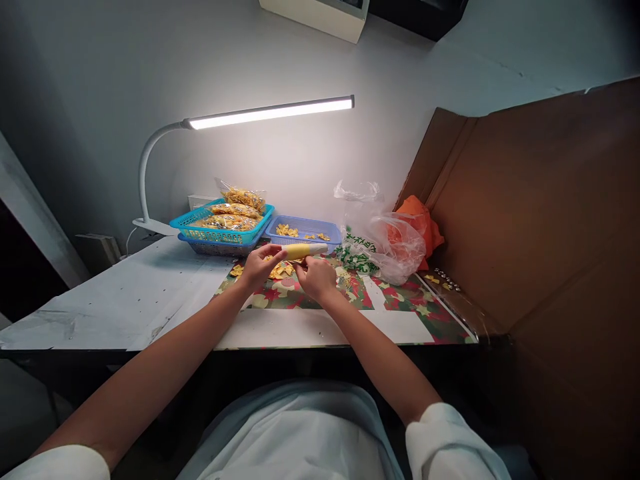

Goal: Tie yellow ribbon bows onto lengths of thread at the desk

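Observation:
My left hand is closed around one end of a yellow-and-white tube, which lies nearly level above the table and points right. Just below the tube's white end, my right hand has its fingers pinched together. Whatever sits in that pinch is too small and hidden to name. Beneath and between both hands, small flat yellow pieces lie loose on the patterned red-and-green covering.
A turquoise basket holds bagged yellow pieces. Beside it, a blue-violet basket contains several loose ones. Plastic bags and an orange bag lie right, against a tall cardboard sheet. A lit lamp overhangs the table.

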`<act>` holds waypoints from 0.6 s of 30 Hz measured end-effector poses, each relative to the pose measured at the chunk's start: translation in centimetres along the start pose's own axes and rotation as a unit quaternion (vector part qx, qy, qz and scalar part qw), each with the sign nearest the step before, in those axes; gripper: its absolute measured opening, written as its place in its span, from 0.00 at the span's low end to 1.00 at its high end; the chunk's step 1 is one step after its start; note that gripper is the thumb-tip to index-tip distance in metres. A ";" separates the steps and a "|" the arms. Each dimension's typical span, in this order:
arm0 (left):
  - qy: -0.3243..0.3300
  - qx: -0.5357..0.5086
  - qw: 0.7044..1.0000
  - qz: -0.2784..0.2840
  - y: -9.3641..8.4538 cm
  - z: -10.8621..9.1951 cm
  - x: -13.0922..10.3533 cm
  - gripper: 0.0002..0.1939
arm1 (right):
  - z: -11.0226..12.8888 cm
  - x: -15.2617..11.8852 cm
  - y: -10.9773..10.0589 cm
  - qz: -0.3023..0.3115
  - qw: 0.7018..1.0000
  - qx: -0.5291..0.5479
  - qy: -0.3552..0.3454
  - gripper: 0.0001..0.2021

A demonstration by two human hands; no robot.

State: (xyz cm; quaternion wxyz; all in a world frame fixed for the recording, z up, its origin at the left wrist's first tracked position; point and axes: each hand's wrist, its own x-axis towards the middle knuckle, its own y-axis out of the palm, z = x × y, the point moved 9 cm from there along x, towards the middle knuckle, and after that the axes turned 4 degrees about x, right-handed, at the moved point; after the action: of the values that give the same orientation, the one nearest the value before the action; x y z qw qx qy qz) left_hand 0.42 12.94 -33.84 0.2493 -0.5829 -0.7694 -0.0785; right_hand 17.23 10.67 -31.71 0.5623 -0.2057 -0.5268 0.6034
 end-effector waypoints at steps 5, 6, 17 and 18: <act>-0.006 0.000 1.000 -0.003 0.0 0.1 0.1 0.34 | -0.3 0.3 0.1 -0.009 1.000 0.004 0.017 0.15; -0.006 0.001 1.000 -0.003 0.0 0.2 0.1 0.34 | -0.4 0.2 0.2 -0.007 1.000 0.008 0.016 0.15; -0.058 -0.020 0.998 0.006 0.3 0.2 0.2 0.43 | -6.4 -2.3 -3.9 -0.141 0.913 0.382 0.000 0.26; -0.064 -0.023 0.998 0.014 0.5 0.5 0.3 0.42 | -6.9 -2.1 -3.9 -0.152 0.874 0.462 0.008 0.26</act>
State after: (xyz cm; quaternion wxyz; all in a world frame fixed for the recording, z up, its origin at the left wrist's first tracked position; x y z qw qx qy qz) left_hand 0.65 13.51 -34.19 0.1874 -0.6032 -0.7733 -0.0550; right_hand 25.46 10.85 -31.50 0.6821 0.1548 -0.2082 0.6837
